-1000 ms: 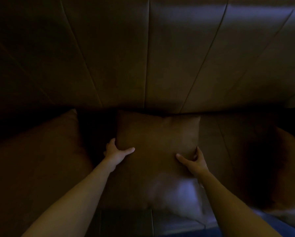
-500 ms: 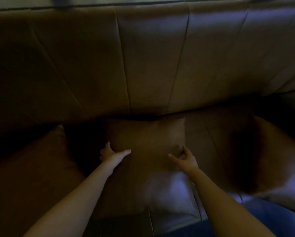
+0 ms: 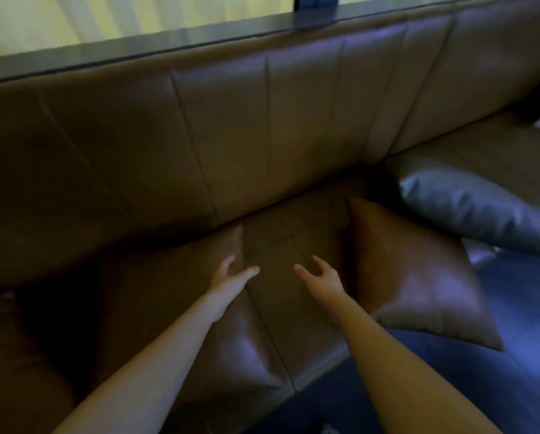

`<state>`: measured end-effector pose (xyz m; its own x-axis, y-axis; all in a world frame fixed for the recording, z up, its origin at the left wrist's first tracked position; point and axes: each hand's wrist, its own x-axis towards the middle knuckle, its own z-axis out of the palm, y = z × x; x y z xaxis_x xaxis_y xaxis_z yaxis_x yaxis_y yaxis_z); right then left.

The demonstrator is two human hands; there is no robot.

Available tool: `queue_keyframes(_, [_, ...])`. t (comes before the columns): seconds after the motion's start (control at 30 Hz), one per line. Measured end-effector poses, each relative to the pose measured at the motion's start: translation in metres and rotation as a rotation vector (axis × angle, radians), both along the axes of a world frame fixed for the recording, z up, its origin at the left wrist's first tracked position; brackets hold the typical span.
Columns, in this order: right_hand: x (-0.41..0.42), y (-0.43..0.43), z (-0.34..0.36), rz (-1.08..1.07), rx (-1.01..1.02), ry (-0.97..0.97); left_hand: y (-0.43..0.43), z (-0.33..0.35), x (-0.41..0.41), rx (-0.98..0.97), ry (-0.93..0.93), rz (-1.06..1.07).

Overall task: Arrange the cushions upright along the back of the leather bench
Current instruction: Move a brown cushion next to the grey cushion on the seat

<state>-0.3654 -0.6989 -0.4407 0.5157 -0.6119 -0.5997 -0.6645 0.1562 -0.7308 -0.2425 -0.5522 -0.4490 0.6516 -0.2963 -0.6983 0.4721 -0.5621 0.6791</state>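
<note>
While both hands reach forward over the seat, the fingers (image 3: 250, 272) of the left hand (image 3: 231, 278) are spread and released, grasping nothing, and those of the right hand (image 3: 320, 277) are likewise loosely curled and empty. Just left of the left fingers, and touching or nearly touching them (which cannot be told in the dim light), lies a brown cushion (image 3: 181, 296), its far corner near the backrest (image 3: 231, 130). Between the two hands shows bare seat of the leather desk (image 3: 281, 296), crossed by a seam. Just right of the right fingers a second brown cushion (image 3: 412, 277) lies tilted, its near edge overhanging the seat front. Beyond it, further right, a grey-looking cushion (image 3: 469, 211) lies on the seat. Far to the left, another cushion (image 3: 9, 346) is barely visible. Behind the backrest run a dark ledge (image 3: 168, 45) and a pale curtain (image 3: 106, 17).
</note>
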Motion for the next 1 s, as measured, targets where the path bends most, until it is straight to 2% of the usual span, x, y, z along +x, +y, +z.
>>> queue_keyframes(0.17, [-0.071, -0.093, 0.007, -0.086, 0.032, 0.002, -0.092, 0.012, -0.052, -0.063, 0.032, -0.148])
queue_keyframes(0.4, [-0.135, -0.181, -0.005, -0.196, -0.025, 0.063, -0.201, 0.003, -0.115, -0.080, 0.011, -0.219])
queue_keyframes(0.63, [-0.155, -0.227, -0.018, -0.330, 0.004, 0.075, -0.261, -0.013, -0.129, 0.029, 0.043, -0.400])
queue_keyframes(1.0, [-0.207, -0.315, -0.052, -0.441, 0.073, 0.128, -0.340, -0.054, -0.140, 0.216, -0.011, -0.365])
